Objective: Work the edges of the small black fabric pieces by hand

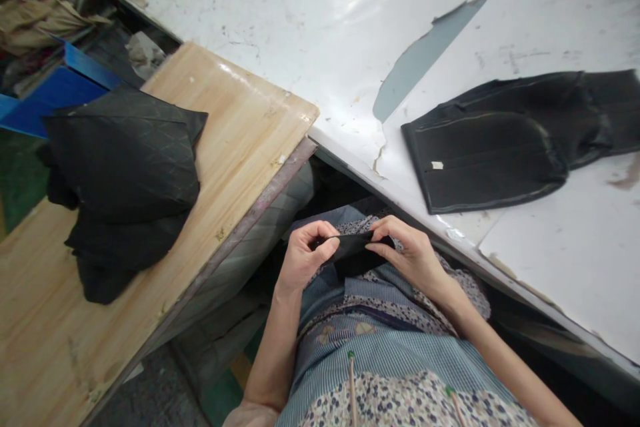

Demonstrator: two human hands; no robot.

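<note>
You hold a small black piece (353,255) above your lap, stretched level between your two hands in front of your blue striped apron (395,353). Your left hand (304,257) pinches its upper edge at one end, thumb against curled fingers; your right hand (414,255) pinches the other end between thumb and fingertips. The lower part hangs dark over the apron, and its outline there is hard to make out, so it may be folded. Beyond your right hand, a larger black panel (493,160) with a small pale label (437,165) lies on the white table (310,33), near its edge. To your left, a heap of black material (130,167) rests on the wooden board (240,127), beside a blue box (65,93).
</note>
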